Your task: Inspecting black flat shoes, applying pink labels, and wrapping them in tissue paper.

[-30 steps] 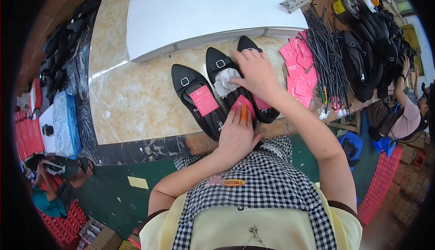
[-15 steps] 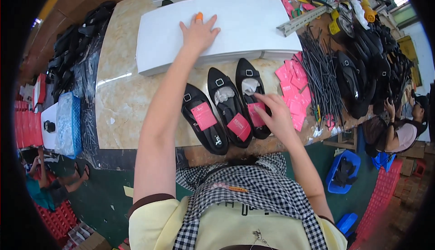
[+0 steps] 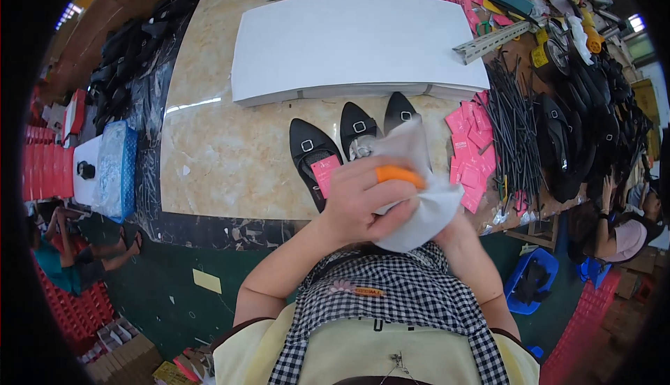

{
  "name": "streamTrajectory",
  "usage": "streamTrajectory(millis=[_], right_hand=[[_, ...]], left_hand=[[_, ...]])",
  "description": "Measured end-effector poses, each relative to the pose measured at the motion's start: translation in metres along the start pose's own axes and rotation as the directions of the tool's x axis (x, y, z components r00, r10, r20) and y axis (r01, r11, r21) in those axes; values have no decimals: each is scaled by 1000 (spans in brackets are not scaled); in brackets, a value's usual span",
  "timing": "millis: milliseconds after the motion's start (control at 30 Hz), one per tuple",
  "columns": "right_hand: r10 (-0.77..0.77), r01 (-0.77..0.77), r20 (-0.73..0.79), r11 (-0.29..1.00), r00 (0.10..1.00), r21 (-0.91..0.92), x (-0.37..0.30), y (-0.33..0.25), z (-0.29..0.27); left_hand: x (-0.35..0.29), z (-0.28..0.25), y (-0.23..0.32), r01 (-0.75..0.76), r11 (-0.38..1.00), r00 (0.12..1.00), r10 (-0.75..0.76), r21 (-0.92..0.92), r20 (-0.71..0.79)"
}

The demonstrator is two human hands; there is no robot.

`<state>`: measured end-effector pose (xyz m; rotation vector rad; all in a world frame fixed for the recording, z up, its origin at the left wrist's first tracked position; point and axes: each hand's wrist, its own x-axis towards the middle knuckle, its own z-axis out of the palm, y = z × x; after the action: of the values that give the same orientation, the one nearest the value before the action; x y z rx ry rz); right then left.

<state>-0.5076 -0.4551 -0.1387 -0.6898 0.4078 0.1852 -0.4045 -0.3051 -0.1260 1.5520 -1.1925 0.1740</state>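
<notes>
My left hand (image 3: 370,193), an orange finger cover on one finger, is closed on a sheet of white tissue paper (image 3: 405,228), crumpled and partly blurred. Against the lower right of the paper is my right hand (image 3: 453,235); its fingers are hidden behind the sheet. Beyond my hands, black pointed shoes with square buckles lie side by side: the left shoe (image 3: 305,134), the middle shoe (image 3: 356,118) and the right shoe (image 3: 398,108), the last two largely covered by my hands and the paper. A pink tag (image 3: 324,174) lies on the left shoe.
A stack of white paper (image 3: 356,46) spans the table behind the shoes, a metal angle bar (image 3: 492,41) across its right end. Pink tags (image 3: 469,144) and black sticks (image 3: 516,127) lie to the right. A blue basket (image 3: 532,280) stands on the floor; another person (image 3: 624,228) is at right.
My left hand has left the paper stack and come back toward me, now holding tissue paper. My right hand has drawn back from the right shoe to the paper. The view has shifted.
</notes>
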Motion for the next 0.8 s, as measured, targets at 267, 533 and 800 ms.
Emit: streamTrajectory(millis=[267,533,800], right_hand=[[-455,565,549,-115,701,-817,51,30,25],[-190,302,308,-59,932,-952,74,47,24],[-52,313,566,-790,823,-527,140,91,39]], left_hand=[[-32,-13,-28,541,696,599,-713,-473,-364],[-121,12,16,365,712,718,-625,600,306],[-123,13,17,275,742,703,-589,611,399]])
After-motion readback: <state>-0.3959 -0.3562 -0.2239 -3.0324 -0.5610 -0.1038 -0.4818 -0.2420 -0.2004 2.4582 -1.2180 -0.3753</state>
